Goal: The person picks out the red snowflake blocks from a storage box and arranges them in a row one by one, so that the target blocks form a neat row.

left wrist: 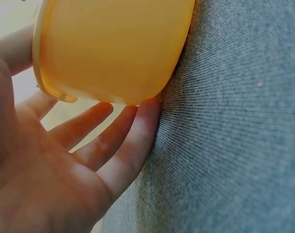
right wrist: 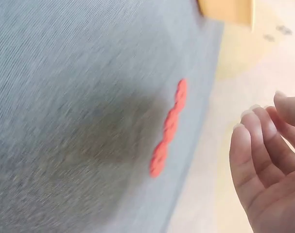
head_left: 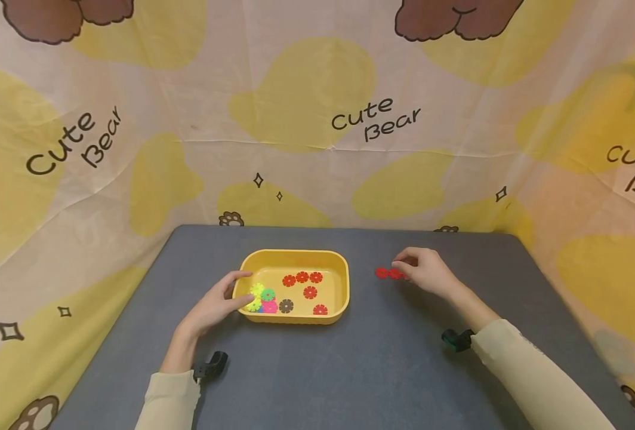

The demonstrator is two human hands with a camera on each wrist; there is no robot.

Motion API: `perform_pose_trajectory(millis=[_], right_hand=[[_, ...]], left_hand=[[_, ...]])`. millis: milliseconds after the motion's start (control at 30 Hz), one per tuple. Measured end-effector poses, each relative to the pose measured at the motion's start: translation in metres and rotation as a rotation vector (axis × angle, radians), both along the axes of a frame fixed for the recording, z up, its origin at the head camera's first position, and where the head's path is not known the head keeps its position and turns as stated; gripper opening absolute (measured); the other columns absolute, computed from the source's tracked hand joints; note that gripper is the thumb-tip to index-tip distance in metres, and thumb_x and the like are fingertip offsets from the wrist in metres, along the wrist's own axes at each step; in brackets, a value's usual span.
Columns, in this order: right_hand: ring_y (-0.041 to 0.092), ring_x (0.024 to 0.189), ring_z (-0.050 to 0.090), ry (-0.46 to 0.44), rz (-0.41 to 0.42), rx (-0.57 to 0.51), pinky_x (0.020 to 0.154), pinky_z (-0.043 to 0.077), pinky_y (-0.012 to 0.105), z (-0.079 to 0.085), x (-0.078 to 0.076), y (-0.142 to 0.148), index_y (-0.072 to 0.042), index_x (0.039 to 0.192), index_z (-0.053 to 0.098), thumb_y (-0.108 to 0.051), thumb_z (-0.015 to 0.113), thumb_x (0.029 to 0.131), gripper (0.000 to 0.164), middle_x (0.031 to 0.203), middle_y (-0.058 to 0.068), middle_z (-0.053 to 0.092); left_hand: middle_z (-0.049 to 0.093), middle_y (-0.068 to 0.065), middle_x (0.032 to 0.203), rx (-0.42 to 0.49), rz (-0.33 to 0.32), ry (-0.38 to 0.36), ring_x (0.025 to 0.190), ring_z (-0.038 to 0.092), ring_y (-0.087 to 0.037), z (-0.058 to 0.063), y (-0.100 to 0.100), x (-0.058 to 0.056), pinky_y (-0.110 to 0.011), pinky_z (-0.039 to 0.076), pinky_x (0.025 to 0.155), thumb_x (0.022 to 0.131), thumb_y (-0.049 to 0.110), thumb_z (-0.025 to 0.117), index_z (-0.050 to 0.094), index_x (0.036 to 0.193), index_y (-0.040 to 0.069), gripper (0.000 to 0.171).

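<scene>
My left hand (head_left: 212,307) holds the left end of a yellow plastic tray (head_left: 344,286), its thumb over the rim. In the left wrist view the fingers (left wrist: 142,126) touch the outer wall of the tray (left wrist: 113,48), low by the tabletop. My right hand (head_left: 427,272) hovers over a row of three red snowflake discs (head_left: 382,273) right of the tray. The right wrist view has these red discs (right wrist: 170,126) lying joined end to end, apart from the right hand (right wrist: 268,170), whose fingers are loosely bent with nothing between them.
Several red discs (head_left: 310,292) lie spread inside the tray, with a brown disc (head_left: 286,306). Yellow, green, pink and blue discs cluster at its left end. A grey cloth-covered table (head_left: 317,370) backs onto a printed curtain (head_left: 296,119).
</scene>
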State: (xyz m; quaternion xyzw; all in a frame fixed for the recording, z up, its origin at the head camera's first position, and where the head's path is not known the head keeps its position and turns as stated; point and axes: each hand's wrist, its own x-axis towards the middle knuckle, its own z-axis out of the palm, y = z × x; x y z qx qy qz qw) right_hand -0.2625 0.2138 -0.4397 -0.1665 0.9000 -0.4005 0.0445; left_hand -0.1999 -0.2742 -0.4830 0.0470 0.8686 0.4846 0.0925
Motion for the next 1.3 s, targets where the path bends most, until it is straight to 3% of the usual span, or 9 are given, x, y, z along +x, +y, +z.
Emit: perform_pose_trajectory(millis=[467,700,933,1300], right_hand=[[0.017,0.084,0.065,0.095,0.103,0.019,0.073,0.055,0.035,0.020,0.017,-0.059,-0.011,0.106,0.074,-0.022,0.071,0.097,0.014,0.095,-0.003,0.072],[0.015,0.081,0.063,0.141,0.160,-0.015,0.071,0.055,0.033,0.026,0.019,-0.088,-0.009,0.105,0.075,-0.018,0.072,0.096,0.012,0.095,0.001,0.073],[0.012,0.080,0.063,0.172,0.211,-0.031,0.072,0.055,0.030,0.032,0.021,-0.117,-0.010,0.101,0.075,-0.015,0.074,0.095,0.008,0.091,-0.004,0.070],[0.011,0.079,0.060,0.122,0.287,0.030,0.070,0.052,0.028,0.019,0.014,-0.152,-0.005,0.111,0.074,-0.018,0.075,0.094,0.021,0.086,-0.008,0.066]], left_hand=[[0.033,-0.015,0.160,-0.004,0.011,-0.008,0.145,0.034,-0.041,-0.002,-0.002,0.001,-0.064,0.031,0.111,0.093,0.036,0.074,0.044,0.149,0.020,0.066],[0.030,-0.017,0.162,-0.017,0.010,-0.010,0.145,0.034,-0.042,-0.002,-0.002,0.000,-0.065,0.031,0.111,0.093,0.041,0.074,0.043,0.150,0.019,0.068],[0.031,-0.017,0.161,-0.019,0.008,-0.010,0.145,0.035,-0.042,-0.001,-0.001,0.000,-0.064,0.032,0.111,0.093,0.040,0.073,0.043,0.149,0.019,0.067],[0.035,-0.017,0.159,-0.005,0.005,-0.006,0.140,0.042,-0.039,-0.001,0.000,-0.001,-0.060,0.035,0.109,0.093,0.040,0.074,0.044,0.149,0.019,0.067]])
